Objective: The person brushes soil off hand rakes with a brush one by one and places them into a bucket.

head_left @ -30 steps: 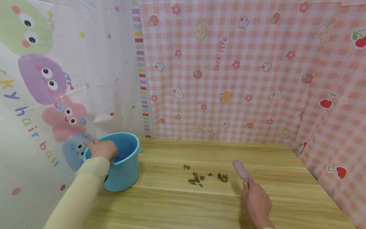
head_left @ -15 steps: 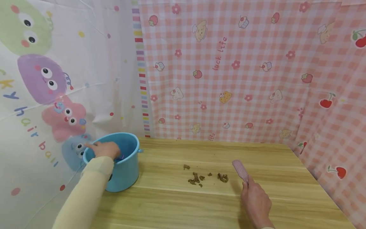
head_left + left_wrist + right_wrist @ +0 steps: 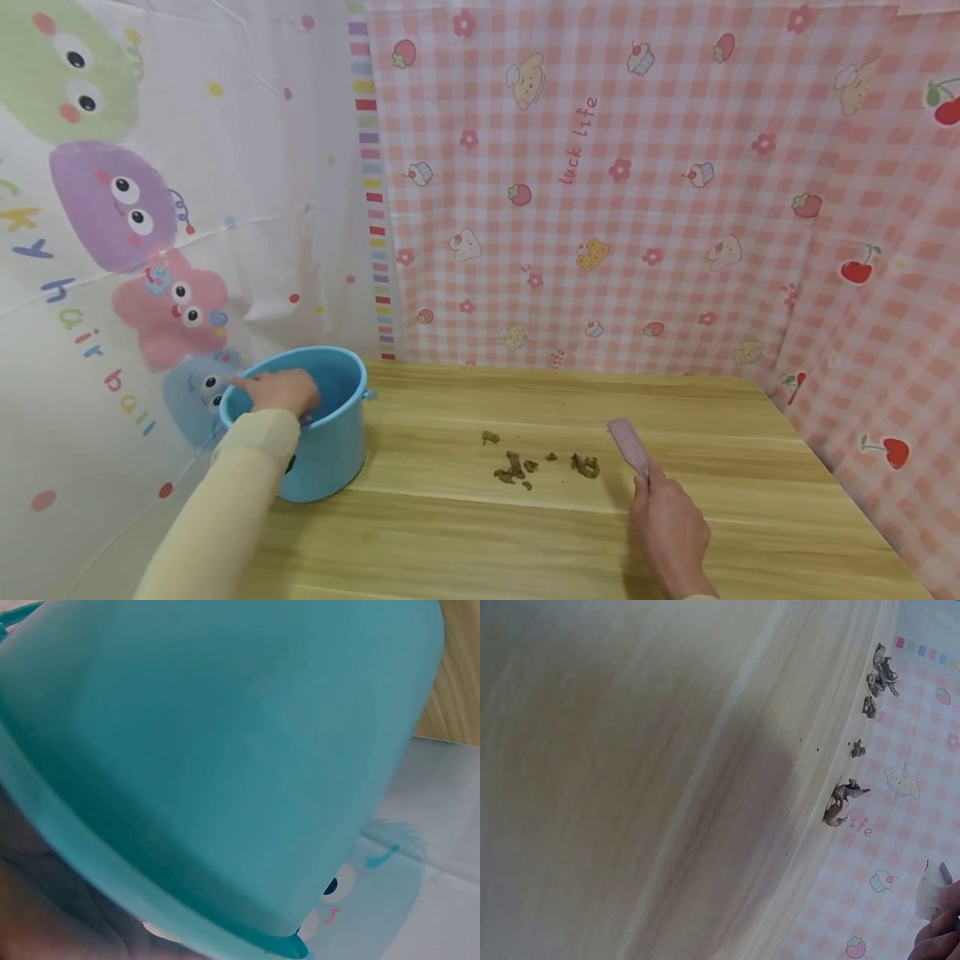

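Observation:
A light blue bucket [image 3: 322,462] stands at the left of the table, and its outer wall fills most of the left wrist view. My left hand [image 3: 283,392] reaches in over the rim, one digit stretched out toward the left side. Its other fingers are hidden inside, and I cannot tell whether they hold anything. A bit of purple [image 3: 306,419] shows just below this hand in the bucket. On the right, my right hand [image 3: 671,529] grips the handle of a small pinkish-purple brush [image 3: 628,443], raised over the table. White bristles [image 3: 930,891] show in the right wrist view.
Several brown, crumpled scraps [image 3: 513,468] lie scattered mid-table between the bucket and the brush; a curled one [image 3: 585,466] is nearest the brush. A pink checked cloth [image 3: 600,208] hangs behind the wooden table [image 3: 480,550], and a white printed sheet [image 3: 262,250] borders the left.
My left hand has shifted slightly right and lower into the bucket, and less of the purple bit shows. My right hand and the brush have barely moved; the scraps lie as before.

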Action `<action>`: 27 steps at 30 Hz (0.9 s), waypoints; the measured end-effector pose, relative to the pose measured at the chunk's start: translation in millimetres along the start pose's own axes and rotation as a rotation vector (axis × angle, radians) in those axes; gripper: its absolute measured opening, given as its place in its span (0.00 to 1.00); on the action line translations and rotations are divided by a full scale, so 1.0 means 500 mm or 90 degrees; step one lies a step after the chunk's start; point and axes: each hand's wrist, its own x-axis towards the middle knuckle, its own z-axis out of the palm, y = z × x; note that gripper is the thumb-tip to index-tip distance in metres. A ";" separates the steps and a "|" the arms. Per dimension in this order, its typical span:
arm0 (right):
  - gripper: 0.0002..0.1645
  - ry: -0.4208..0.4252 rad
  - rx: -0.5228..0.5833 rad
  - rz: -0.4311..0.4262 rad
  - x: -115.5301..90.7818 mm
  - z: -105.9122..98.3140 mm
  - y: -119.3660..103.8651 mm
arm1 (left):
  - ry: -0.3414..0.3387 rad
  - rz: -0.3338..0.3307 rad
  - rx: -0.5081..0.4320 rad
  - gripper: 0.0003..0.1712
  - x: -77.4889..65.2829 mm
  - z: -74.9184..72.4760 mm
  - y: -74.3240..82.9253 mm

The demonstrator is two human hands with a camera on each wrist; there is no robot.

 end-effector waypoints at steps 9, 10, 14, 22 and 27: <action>0.25 -0.037 0.005 -0.022 -0.018 0.017 -0.022 | 0.150 0.034 -0.034 0.18 0.000 -0.025 0.022; 0.25 -0.046 -0.004 -0.027 -0.023 0.021 -0.028 | 0.169 0.040 -0.035 0.19 -0.002 -0.028 0.028; 0.25 -0.080 -0.035 -0.059 -0.048 0.038 -0.052 | 0.216 0.057 -0.021 0.19 -0.014 -0.039 0.060; 0.26 -0.107 -0.063 -0.073 -0.087 0.070 -0.088 | 0.257 0.121 0.009 0.17 -0.054 -0.028 0.133; 0.27 -0.112 -0.055 -0.064 -0.099 0.084 -0.097 | 0.272 0.165 0.009 0.20 -0.079 0.004 0.184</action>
